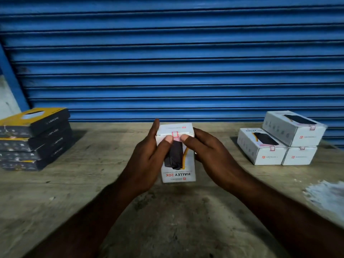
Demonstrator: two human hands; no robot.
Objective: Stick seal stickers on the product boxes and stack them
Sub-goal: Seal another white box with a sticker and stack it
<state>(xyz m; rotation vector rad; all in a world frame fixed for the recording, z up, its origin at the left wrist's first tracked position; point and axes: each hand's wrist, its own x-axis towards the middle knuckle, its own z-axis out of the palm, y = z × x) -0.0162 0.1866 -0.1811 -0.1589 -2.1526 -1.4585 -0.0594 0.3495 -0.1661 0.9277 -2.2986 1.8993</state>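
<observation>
A white product box (188, 165) printed "HALLEY 20K" stands in the middle of the wooden table, its far end raised. My left hand (147, 161) grips its left side and my right hand (208, 151) grips its right side. Both thumbs press on the top face beside a red-outlined seal sticker (175, 135) that bends over the far edge. At the right, three white boxes (279, 140) of the same kind sit stacked, one lying across the two below, each with a sticker over its edge.
A stack of several black-and-yellow boxes (35, 138) sits at the table's left. A blue roller shutter (171, 58) closes off the back. A pale whitish patch (327, 196) lies on the wooden table (167, 211) at the right edge.
</observation>
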